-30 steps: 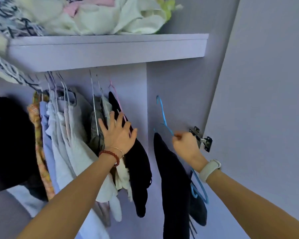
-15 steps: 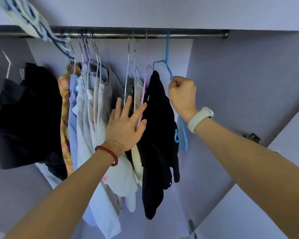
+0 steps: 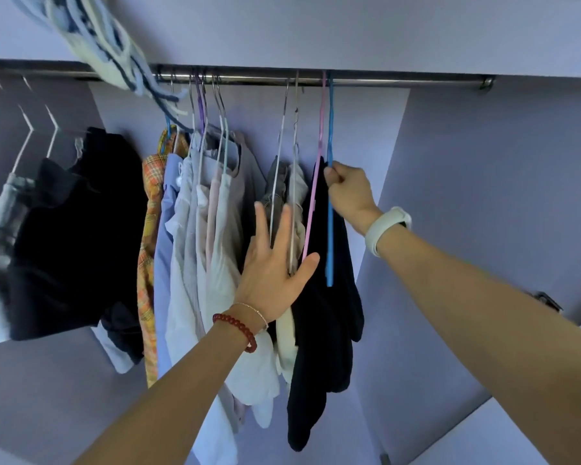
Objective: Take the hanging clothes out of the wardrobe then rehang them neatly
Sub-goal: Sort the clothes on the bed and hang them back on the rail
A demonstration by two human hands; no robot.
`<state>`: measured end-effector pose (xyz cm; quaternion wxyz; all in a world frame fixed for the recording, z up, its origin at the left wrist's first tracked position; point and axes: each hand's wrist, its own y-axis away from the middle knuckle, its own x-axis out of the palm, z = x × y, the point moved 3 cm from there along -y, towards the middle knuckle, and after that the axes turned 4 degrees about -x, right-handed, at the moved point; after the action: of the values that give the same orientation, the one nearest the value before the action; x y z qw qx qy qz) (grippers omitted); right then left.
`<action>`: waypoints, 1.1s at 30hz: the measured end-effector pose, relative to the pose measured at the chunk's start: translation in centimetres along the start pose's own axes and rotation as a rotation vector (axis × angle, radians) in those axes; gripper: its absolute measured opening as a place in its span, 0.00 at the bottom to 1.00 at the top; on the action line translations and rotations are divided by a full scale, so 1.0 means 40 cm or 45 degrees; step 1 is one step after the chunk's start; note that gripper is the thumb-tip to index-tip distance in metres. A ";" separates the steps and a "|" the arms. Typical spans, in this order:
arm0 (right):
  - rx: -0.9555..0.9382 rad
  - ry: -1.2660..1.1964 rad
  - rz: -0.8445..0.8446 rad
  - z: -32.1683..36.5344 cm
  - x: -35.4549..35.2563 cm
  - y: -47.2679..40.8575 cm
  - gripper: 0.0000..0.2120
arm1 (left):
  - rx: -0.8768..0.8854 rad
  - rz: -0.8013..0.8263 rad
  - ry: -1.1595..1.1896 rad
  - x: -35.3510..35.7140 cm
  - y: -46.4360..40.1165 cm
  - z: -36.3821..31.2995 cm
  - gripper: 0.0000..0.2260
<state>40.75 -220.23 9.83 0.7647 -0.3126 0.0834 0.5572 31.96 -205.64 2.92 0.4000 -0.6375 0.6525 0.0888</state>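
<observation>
Blue hanger (image 3: 330, 209), now hooked on rail (image 3: 383, 81), hangs vertical, right hand (image 3: 348, 193) pinching.

From my remote seat, the rail (image 3: 383, 82) ran across the wardrobe's top, under the shelf (image 3: 316, 28). Most hung clothes (image 3: 195, 229) crowded its left and middle. The hanger (image 3: 330, 209) hung rightmost, my right hand (image 3: 349, 193) on it. My left hand (image 3: 272, 273) lay against garments just left.
</observation>
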 end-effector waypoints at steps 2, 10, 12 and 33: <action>-0.061 -0.019 0.057 0.014 0.016 0.005 0.12 | -0.082 0.023 0.093 0.003 0.002 0.002 0.39; -0.093 -0.062 0.193 0.021 -0.032 0.036 0.17 | -0.106 0.090 0.168 -0.009 0.000 0.006 0.42; -0.056 -0.093 0.189 0.013 -0.045 0.074 0.18 | -0.121 0.057 0.126 -0.008 0.007 -0.006 0.41; 1.137 0.774 -0.391 -0.267 -0.352 1.449 0.22 | 0.590 1.040 -0.400 0.380 0.774 -0.223 0.26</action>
<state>-14.47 -226.96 -14.24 0.8368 -0.1134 0.4814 0.2348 2.37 -217.48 -13.00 0.5573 -0.2028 0.7834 0.1859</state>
